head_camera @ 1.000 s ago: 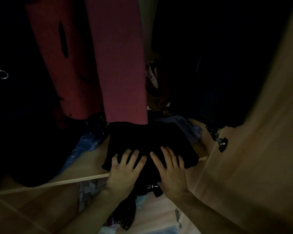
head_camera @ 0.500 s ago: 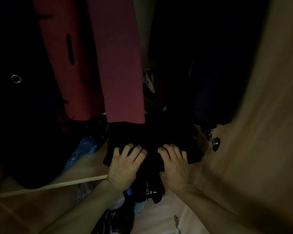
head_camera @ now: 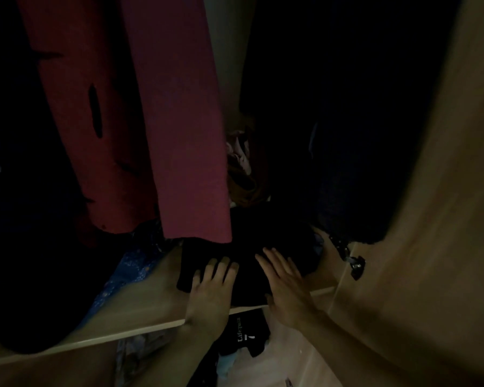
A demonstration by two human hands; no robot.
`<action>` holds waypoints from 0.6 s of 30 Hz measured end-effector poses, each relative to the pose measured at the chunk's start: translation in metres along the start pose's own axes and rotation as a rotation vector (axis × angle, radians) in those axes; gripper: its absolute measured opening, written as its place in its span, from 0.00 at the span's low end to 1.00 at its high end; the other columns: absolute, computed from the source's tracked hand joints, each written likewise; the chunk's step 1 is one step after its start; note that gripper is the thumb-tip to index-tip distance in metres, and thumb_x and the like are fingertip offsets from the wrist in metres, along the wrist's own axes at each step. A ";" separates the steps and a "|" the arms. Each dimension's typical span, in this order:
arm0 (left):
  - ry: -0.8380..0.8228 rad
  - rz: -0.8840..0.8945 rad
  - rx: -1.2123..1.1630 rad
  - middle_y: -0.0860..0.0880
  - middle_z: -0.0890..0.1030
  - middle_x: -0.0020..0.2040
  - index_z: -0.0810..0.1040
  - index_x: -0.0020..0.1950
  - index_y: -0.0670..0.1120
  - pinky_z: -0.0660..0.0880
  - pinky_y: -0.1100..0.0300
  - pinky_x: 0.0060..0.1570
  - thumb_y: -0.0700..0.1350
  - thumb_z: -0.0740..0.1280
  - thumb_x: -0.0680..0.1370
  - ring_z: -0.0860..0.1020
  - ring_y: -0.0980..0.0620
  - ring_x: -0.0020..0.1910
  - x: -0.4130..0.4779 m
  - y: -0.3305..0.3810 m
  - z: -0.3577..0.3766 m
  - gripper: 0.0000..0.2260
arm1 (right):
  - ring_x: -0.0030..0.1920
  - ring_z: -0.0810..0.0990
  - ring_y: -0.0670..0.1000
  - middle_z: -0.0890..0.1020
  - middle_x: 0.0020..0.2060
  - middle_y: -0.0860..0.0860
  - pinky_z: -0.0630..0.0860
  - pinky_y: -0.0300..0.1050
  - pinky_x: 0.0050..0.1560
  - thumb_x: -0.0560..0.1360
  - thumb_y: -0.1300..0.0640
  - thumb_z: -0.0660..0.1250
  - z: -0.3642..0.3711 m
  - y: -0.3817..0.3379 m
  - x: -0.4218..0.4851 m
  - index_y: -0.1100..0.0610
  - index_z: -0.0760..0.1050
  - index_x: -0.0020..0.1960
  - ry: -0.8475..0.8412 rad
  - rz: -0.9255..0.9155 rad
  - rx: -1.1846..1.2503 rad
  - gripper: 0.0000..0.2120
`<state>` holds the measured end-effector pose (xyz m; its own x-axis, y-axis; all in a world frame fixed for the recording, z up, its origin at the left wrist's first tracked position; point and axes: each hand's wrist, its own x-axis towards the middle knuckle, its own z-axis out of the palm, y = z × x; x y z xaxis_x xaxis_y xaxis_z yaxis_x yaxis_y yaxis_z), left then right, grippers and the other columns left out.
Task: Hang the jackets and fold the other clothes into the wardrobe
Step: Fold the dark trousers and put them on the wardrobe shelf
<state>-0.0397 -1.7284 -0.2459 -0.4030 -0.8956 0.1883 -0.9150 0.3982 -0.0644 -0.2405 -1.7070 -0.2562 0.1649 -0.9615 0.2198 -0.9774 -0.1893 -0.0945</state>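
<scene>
A folded black garment (head_camera: 252, 252) lies on the wooden wardrobe shelf (head_camera: 140, 311), under the hanging clothes. My left hand (head_camera: 211, 291) presses flat on its near left part, fingers straight. My right hand (head_camera: 287, 286) lies flat on its right part, fingers spread. A red coat (head_camera: 76, 129) and a magenta coat (head_camera: 179, 121) hang above the shelf. Dark jackets (head_camera: 355, 129) hang at the right and are hard to make out.
A blue patterned cloth (head_camera: 129, 275) lies on the shelf to the left. Black clothing with white lettering (head_camera: 243, 333) sits below the shelf edge. The open wooden door (head_camera: 430, 219) with its hinge (head_camera: 356, 265) stands at the right. More clothes (head_camera: 242, 169) are bunched at the back.
Both hands have slid the black garment farther in onto the shelf. My fingers, curled half a second ago, are now straight and flat on it.
</scene>
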 end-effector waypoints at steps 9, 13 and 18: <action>-0.107 0.105 -0.131 0.53 0.41 0.81 0.37 0.80 0.51 0.37 0.44 0.76 0.58 0.68 0.73 0.39 0.50 0.79 -0.028 -0.012 -0.025 0.48 | 0.76 0.29 0.47 0.32 0.76 0.42 0.34 0.57 0.74 0.65 0.30 0.68 -0.017 -0.007 -0.006 0.43 0.31 0.78 -0.137 0.015 0.029 0.58; -0.093 0.135 -0.190 0.53 0.37 0.80 0.37 0.80 0.52 0.38 0.44 0.76 0.62 0.62 0.77 0.38 0.50 0.79 -0.052 -0.021 -0.040 0.43 | 0.77 0.31 0.47 0.33 0.76 0.42 0.35 0.57 0.75 0.68 0.26 0.58 -0.038 -0.029 -0.026 0.46 0.34 0.79 -0.030 0.052 0.102 0.52; -0.020 0.150 -0.248 0.52 0.41 0.81 0.41 0.81 0.51 0.44 0.44 0.77 0.60 0.59 0.79 0.41 0.50 0.79 -0.075 -0.021 -0.050 0.38 | 0.78 0.35 0.46 0.39 0.78 0.44 0.38 0.52 0.77 0.76 0.32 0.57 -0.064 -0.047 -0.063 0.51 0.43 0.81 0.053 0.063 0.070 0.43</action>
<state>0.0104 -1.6595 -0.2099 -0.5357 -0.8260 0.1756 -0.8143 0.5603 0.1516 -0.2131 -1.6248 -0.2034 0.0943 -0.9604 0.2622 -0.9737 -0.1438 -0.1766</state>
